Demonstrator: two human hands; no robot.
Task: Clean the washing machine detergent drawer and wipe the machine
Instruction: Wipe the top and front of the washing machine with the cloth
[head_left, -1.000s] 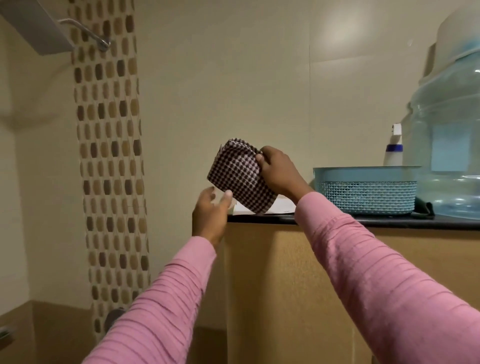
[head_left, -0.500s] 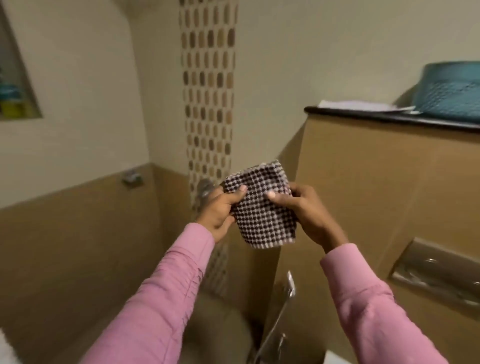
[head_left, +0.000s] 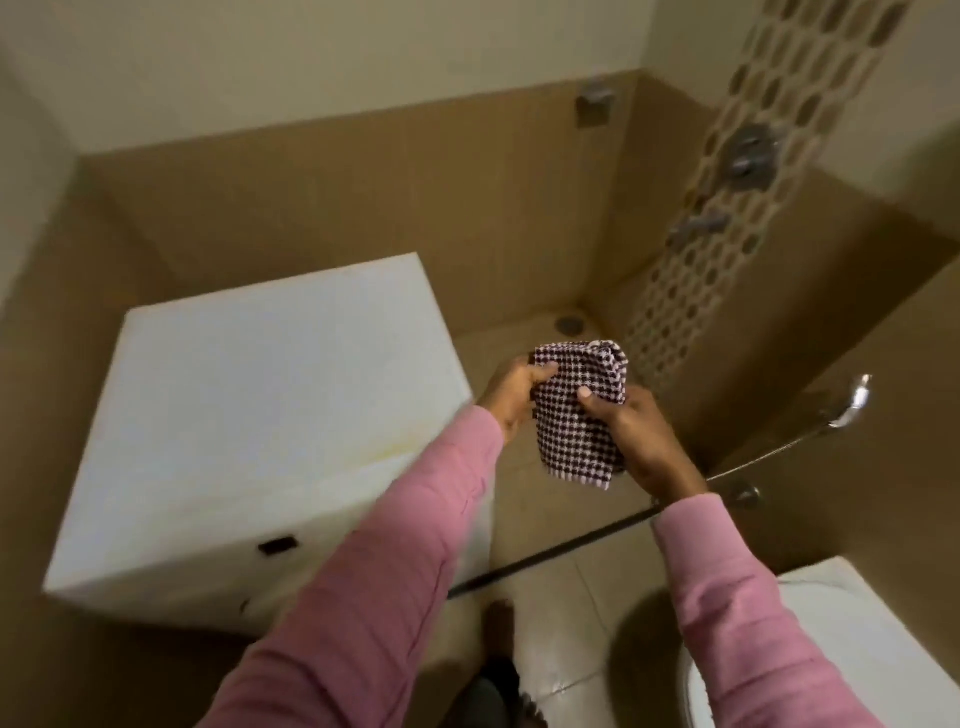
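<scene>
A checked dark-and-white cloth (head_left: 576, 410) hangs in the air between both my hands, right of the machine. My left hand (head_left: 511, 392) pinches its upper left corner and my right hand (head_left: 631, 441) grips its right side. The white washing machine (head_left: 260, 415) stands low at the left, its flat top facing me, with a small dark slot (head_left: 278, 545) on its front panel. The detergent drawer cannot be made out; the picture is blurred.
A hand shower (head_left: 852, 400) on a hose hangs on the brown tiled wall at right. Shower taps (head_left: 748, 156) sit on the patterned strip. A floor drain (head_left: 569, 325) lies in the corner. A white toilet (head_left: 831, 639) is at bottom right, my foot (head_left: 501, 623) below.
My view has swung down and left from the shelf and wall to the machine and floor. The cloth came down from the shelf, and both hands now hold it.
</scene>
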